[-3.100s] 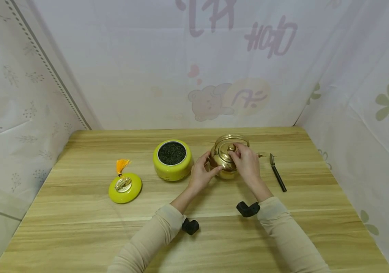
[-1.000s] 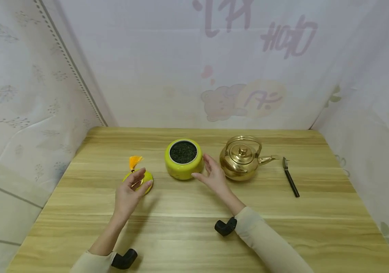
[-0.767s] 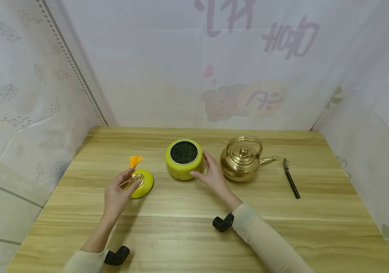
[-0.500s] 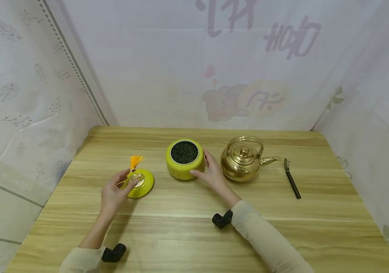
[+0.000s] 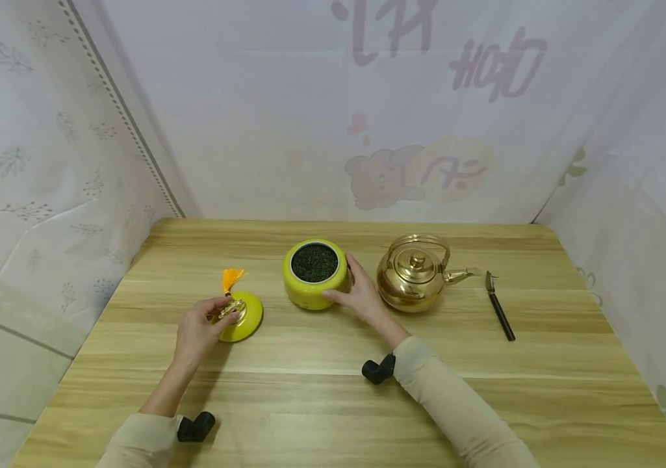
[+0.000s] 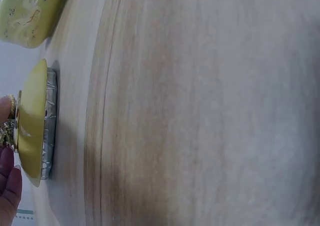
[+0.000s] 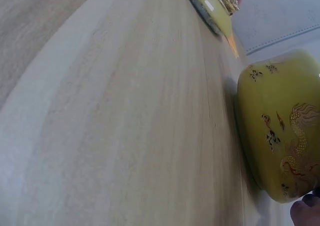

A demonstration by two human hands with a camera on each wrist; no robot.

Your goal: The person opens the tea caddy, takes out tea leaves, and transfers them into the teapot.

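Observation:
My left hand (image 5: 195,331) pinches the gold knob of a yellow lid (image 5: 252,322) at the table's left. An orange tassel (image 5: 231,279) hangs off that knob. In the left wrist view, the lid (image 6: 34,116) shows a silvery lower rim close to the tabletop. My right hand (image 5: 366,296) grips the right side of a yellow jar (image 5: 305,296), thumb in front and fingers behind. Dark loose tea leaves (image 5: 314,262) fill the uncovered jar. A dragon pattern decorates the jar (image 7: 275,121) in the right wrist view, where just part of my right hand shows.
A gold kettle (image 5: 409,286) with its lid on stands just right of my right hand, its spout pointing right. Beyond the spout lies a black-handled tool (image 5: 501,316) with a metal head. Printed cloth (image 5: 262,130) hangs behind the wooden table (image 5: 309,403).
Both hands were at the kettle, the right pinching its lid knob. They have since moved left: my left hand to the yellow lid's knob, my right to the jar's side.

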